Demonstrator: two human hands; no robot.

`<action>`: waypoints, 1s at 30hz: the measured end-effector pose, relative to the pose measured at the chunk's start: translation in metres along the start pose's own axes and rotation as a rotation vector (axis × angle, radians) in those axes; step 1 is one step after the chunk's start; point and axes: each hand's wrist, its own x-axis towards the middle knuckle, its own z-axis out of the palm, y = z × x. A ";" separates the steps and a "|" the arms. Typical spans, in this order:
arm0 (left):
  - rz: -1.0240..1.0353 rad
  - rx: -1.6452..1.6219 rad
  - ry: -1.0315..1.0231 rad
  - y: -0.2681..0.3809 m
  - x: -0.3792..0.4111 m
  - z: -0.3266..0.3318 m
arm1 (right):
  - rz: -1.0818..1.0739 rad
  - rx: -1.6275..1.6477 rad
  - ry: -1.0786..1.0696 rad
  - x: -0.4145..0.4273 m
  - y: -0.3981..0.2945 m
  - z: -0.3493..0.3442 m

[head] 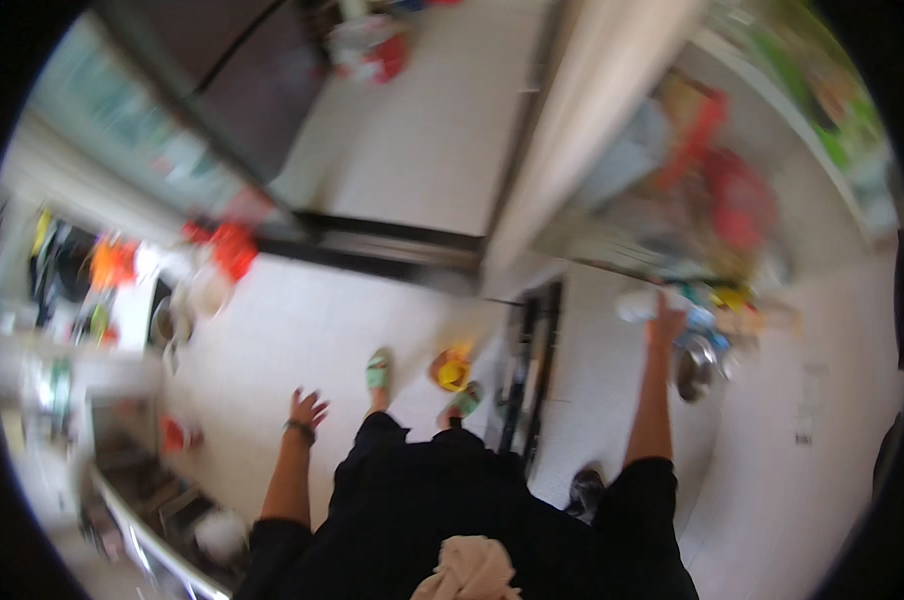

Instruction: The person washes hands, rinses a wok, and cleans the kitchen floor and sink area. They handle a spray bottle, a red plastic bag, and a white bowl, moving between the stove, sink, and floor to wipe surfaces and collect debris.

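Observation:
My left hand hangs over the pale tiled floor, its fingers apart and nothing in them; a dark band circles the wrist. Out to the right, my right hand reaches over a light countertop. A blurred white object is at its fingers, and I cannot tell whether they grip it. Beside that hand are a shiny metal bowl and blue plastic packaging. A yellow item lies just beyond.
Near my green sandals a yellow-orange container stands on the floor. A dark threshold crosses the doorway ahead. A red-and-white bucket is past it. Red bags are at left; a red-and-white container stands lower left.

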 end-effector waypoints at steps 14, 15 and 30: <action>-0.101 -0.234 0.212 -0.023 -0.020 -0.066 | 1.068 0.968 -0.329 -0.120 -0.115 -0.079; -0.109 -0.219 0.223 -0.029 -0.017 -0.082 | 1.097 0.967 -0.390 -0.136 -0.145 -0.088; -0.194 -0.595 0.596 -0.114 -0.039 -0.334 | 0.584 0.828 -1.549 -0.174 -0.517 -0.054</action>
